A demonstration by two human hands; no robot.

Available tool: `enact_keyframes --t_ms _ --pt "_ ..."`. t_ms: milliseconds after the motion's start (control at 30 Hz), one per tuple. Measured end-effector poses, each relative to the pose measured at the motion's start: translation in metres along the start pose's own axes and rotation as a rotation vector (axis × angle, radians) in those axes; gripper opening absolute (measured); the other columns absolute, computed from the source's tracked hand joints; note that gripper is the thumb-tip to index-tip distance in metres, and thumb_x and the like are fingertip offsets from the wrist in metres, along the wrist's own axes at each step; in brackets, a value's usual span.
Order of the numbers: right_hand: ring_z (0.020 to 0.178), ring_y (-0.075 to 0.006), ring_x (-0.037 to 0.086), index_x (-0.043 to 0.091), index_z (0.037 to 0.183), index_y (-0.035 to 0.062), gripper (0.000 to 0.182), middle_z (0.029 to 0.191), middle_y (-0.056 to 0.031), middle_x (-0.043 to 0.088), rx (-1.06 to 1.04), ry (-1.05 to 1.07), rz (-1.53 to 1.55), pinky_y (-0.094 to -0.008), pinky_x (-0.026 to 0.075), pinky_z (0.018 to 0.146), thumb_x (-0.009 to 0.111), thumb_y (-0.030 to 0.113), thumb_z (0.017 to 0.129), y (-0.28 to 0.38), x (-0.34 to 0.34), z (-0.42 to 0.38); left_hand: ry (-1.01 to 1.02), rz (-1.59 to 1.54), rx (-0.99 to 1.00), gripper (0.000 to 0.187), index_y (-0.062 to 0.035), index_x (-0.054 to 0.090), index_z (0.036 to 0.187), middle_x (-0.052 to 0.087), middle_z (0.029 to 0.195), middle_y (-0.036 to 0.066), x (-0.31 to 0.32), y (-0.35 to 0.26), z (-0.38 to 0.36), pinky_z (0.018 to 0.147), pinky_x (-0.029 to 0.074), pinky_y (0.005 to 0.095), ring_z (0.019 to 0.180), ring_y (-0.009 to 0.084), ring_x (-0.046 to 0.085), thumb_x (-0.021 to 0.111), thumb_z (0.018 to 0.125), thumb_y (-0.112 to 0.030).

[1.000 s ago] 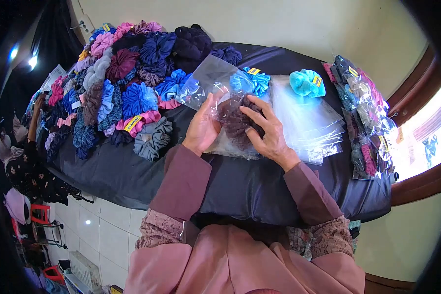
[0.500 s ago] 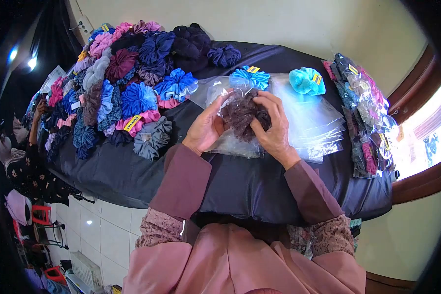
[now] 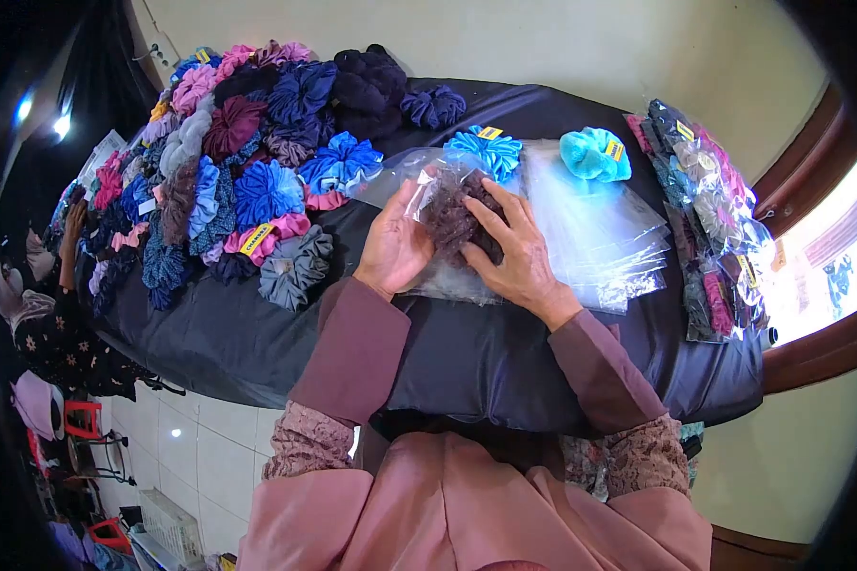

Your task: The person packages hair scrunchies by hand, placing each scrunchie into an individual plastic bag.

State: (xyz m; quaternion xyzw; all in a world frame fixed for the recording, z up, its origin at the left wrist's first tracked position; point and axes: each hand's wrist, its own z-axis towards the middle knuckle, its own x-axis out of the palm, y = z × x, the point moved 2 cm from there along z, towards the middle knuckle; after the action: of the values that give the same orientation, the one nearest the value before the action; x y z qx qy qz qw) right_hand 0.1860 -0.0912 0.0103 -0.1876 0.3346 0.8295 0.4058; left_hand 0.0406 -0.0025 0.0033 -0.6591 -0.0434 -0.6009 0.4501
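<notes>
Here's the right hand (image 3: 514, 249) gripping the dark brown scrunchie (image 3: 452, 217), left hand (image 3: 395, 249) cupped against clear plastic (image 3: 423, 190), its fingers hidden, grip impossible to tell! All above the counter's (image 3: 457, 352) middle, between edges; scrunchie pile (image 3: 240, 128) at the left end, plastic bags (image 3: 590, 238) just right.

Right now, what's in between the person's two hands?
A ruffled brown scrunchie, with shiny clear plastic beside it, is between the left hand and right hand. The head view shows that.
</notes>
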Motion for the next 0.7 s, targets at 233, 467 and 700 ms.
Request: enact_keyframes --t_ms 233,467,700 --pt "0.108 -0.0371 0.050 0.060 0.114 0.0081 0.044 0.126 -0.0182 0.047 -0.025 -0.093 -0.014 -0.0435 0.044 0.091 0.058 -0.002 0.072 -0.011 0.001 -0.002 -0.036 0.024 0.005 0.043 -0.0112 0.039 0.136 0.047 0.132 0.007 -0.001 -0.002 -0.001 0.103 0.035 0.0384 0.120 0.0214 0.046 0.035 0.099 -0.032" --pt "0.102 -0.0357 0.055 0.064 0.108 0.0071 0.041 0.118 -0.0175 0.054 -0.033 -0.175 -0.058 -0.0419 0.047 0.087 0.054 -0.007 0.070 -0.013 -0.004 -0.001 0.029 0.018 0.061 0.045 -0.0109 0.036 0.139 0.046 0.135 0.009 -0.003 -0.012 -0.003 0.099 0.038 0.0447 0.122 0.0237 0.045 0.037 0.097 -0.028" --pt "0.101 -0.0348 0.056 0.063 0.108 0.0074 0.043 0.117 -0.0175 0.054 -0.074 -0.165 -0.071 -0.0411 0.048 0.085 0.055 -0.007 0.069 -0.010 -0.003 -0.002 0.030 0.042 0.047 0.046 -0.0094 0.035 0.139 0.046 0.134 0.008 0.001 -0.007 -0.002 0.102 0.036 0.0397 0.122 0.0216 0.045 0.037 0.098 -0.029"
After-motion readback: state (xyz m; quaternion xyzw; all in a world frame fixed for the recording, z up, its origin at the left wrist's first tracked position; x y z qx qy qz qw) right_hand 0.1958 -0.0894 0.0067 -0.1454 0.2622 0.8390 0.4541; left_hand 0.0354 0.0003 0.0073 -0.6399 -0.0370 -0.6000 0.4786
